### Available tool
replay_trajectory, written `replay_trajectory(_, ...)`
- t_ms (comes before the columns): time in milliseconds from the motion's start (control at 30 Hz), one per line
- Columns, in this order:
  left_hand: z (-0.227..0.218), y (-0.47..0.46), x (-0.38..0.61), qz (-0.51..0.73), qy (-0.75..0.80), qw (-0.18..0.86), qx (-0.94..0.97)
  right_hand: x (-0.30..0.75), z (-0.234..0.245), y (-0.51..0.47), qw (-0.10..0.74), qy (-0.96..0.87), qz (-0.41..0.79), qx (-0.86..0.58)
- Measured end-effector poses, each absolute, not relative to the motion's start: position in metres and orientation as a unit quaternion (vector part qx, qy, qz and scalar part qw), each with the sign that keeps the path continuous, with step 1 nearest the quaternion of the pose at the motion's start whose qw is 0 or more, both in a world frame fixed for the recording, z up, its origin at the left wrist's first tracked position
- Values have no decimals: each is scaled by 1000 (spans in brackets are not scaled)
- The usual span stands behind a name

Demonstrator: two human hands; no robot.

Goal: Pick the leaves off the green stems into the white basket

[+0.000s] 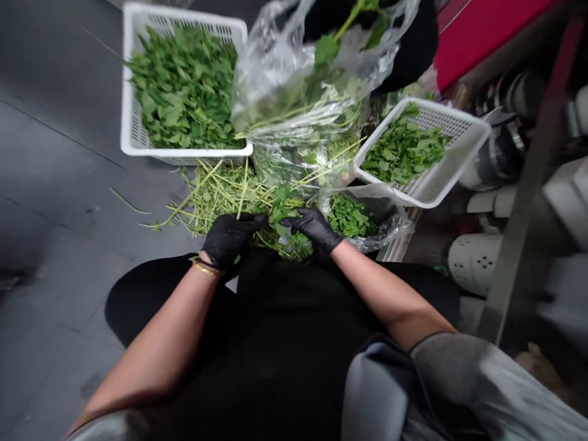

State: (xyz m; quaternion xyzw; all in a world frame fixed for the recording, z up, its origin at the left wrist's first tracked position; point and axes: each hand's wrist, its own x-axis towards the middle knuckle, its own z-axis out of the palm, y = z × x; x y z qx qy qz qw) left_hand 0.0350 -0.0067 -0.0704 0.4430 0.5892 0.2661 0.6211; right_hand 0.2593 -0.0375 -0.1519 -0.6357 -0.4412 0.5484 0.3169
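Both of my hands wear black gloves and are close together in front of my lap. My left hand (231,239) is closed around a thin green stem (243,195) that sticks up between its fingers. Fingers pinched, my right hand (314,229) holds a leafy green sprig (282,207) at its leaves. Just beyond and below the hands lies a pile of cut stems (220,192). Beside my right hand, a clear plastic bag (393,214) holds chopped-looking green leaves (349,216).
A white basket (125,110) full of leaves stands at the far left. A large clear bag (290,118) of leafy stalks sits in the middle. At the right, a smaller white basket (464,128) holds leaves, near a metal shelf (520,225) with crockery. Grey floor (46,165) lies left.
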Motion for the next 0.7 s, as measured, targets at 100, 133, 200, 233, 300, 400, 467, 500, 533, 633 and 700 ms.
replay_trajectory(100, -58, -21, 44, 314, 553, 629, 448, 226, -105, -56, 347, -510, 495, -613)
replay_trajectory(133, -52, -26, 44, 336, 542, 626, 448, 219, -92, -61, 352, -523, 491, -600)
replay_trajectory(200, -39, -37, 41, 371, 530, 612, 455, 213, -71, -69, 386, -510, 510, -575)
replay_trajectory(233, -32, -43, 39, 379, 526, 604, 464, 214, -62, -72, 415, -488, 523, -563)
replay_trajectory(300, -23, -55, 34, 376, 524, 586, 491, 219, -45, -75, 478, -438, 526, -550)
replay_trajectory(400, -15, -73, 33, 331, 551, 544, 540, 222, -23, -77, 490, -450, 519, -537)
replay_trajectory(467, -10, -82, 34, 310, 565, 517, 563, 220, -11, -77, 432, -518, 547, -496)
replay_trajectory(500, -7, -86, 34, 307, 561, 514, 572, 219, -6, -77, 396, -553, 564, -468)
replay_trajectory(533, -4, -90, 34, 306, 551, 518, 579, 219, -2, -78, 363, -582, 575, -445)
replay_trajectory(633, 8, -99, 29, 245, 504, 577, 594, 226, 8, -86, 291, -635, 590, -406)
replay_trajectory(700, 15, -105, 21, 175, 486, 623, 588, 239, 14, -96, 253, -646, 609, -384)
